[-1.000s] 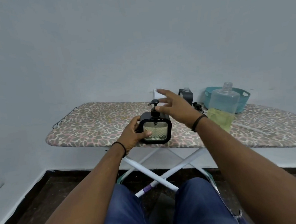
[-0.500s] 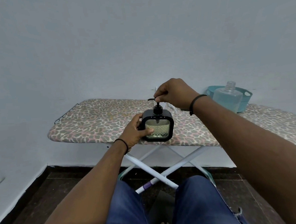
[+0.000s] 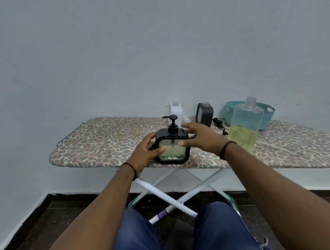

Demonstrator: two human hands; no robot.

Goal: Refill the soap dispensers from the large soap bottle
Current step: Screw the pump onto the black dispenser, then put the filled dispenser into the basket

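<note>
A square black soap dispenser (image 3: 173, 149) with a clear patterned front and a black pump on top stands near the front edge of the ironing board (image 3: 103, 144). My left hand (image 3: 146, 151) grips its left side. My right hand (image 3: 201, 138) hovers just right of it, fingers spread, thumb near its front corner. The large clear soap bottle (image 3: 245, 123), uncapped and about half full of yellow liquid, stands to the right. A white dispenser (image 3: 176, 112) and a dark grey dispenser (image 3: 205, 114), both without pumps, stand at the back.
A teal basket (image 3: 266, 116) sits behind the large bottle. Loose black pump parts (image 3: 219, 123) lie between the grey dispenser and the bottle. The board has a leopard-print cover and white crossed legs (image 3: 172, 197). My knees are below its front edge.
My right hand has let go of the pump head and dropped to the dispenser's right side with its fingers open. The left hand keeps its hold.
</note>
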